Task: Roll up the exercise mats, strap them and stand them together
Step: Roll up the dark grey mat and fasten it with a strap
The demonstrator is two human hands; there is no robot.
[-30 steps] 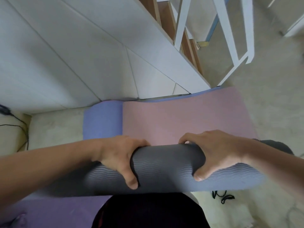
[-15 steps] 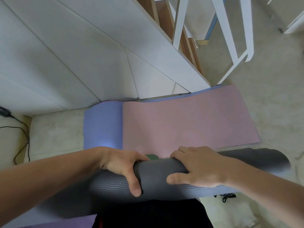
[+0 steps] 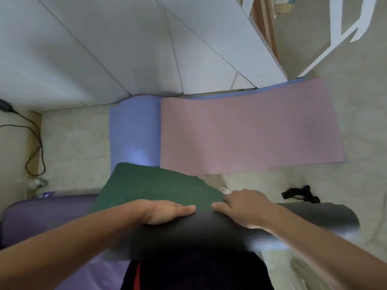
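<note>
Left hand (image 3: 167, 212) laid flat on top of the grey rolled mat (image 3: 209, 231), fingers straight and together, pointing toward the right hand (image 3: 246, 208). Right hand on the same roll, thumb stretched out toward the left fingertips with a small gap between, back of the hand arched. Fingers hidden past the knuckles, so cannot tell if curled round the roll or only draped over it.

Roll lying crosswise under both palms, close to the body, its right end sticking out well past the right wrist, blurred. Green sheet (image 3: 157, 189) spreading out from under the hands, away from the body; cannot tell if part of the grey mat.

Beyond the green sheet, pink mat (image 3: 240, 130) flat on the floor (image 3: 73, 147), overlapping a blue mat (image 3: 134, 130), with bare blue showing on the left-hand side. Purple mat (image 3: 48, 216) flat to the left of the left forearm, partly covered by the green sheet. Black strap (image 3: 301, 195) loose on the floor just beyond the roll, to the right of the right hand. Black cable (image 3: 34, 147) far out to the left.
</note>
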